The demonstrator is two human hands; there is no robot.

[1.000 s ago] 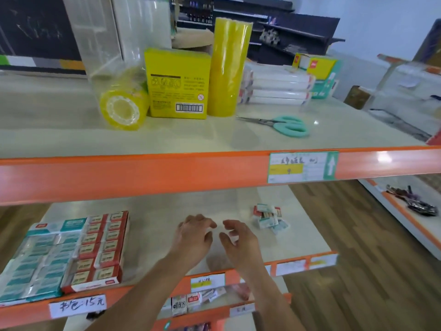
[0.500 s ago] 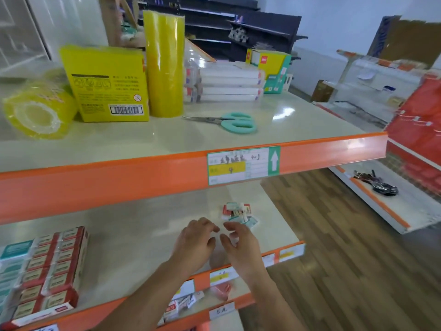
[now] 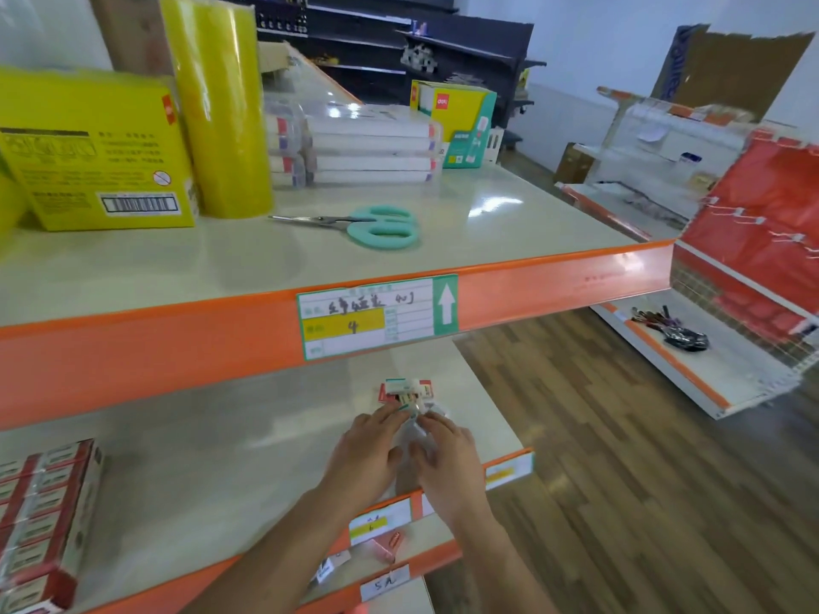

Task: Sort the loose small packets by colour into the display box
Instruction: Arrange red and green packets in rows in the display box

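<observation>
A small pile of loose packets [image 3: 405,389], red, teal and white, lies on the middle shelf [image 3: 230,440] under the orange rail. My left hand [image 3: 364,452] and my right hand [image 3: 448,460] reach side by side to the pile's near edge. Their fingertips meet on the nearest packets. Whether either hand has gripped a packet is unclear. The display box [image 3: 66,494] sits at the far left of the same shelf. Rows of red packets in it show; its other part is cut off by the frame.
The upper shelf [image 3: 509,223] carries teal scissors [image 3: 376,226], a yellow box [image 3: 95,152], a yellow tape roll stack [image 3: 219,104] and stacked white packs [image 3: 368,152]. Its orange rail [image 3: 554,281] overhangs the packets. Below my wrists, a lower shelf holds loose items [image 3: 385,547]. Wooden floor is to the right.
Both hands have moved forward and to the right across the shelf, from short of the pile to touching it. My view has turned right, pushing the display box to the left edge.
</observation>
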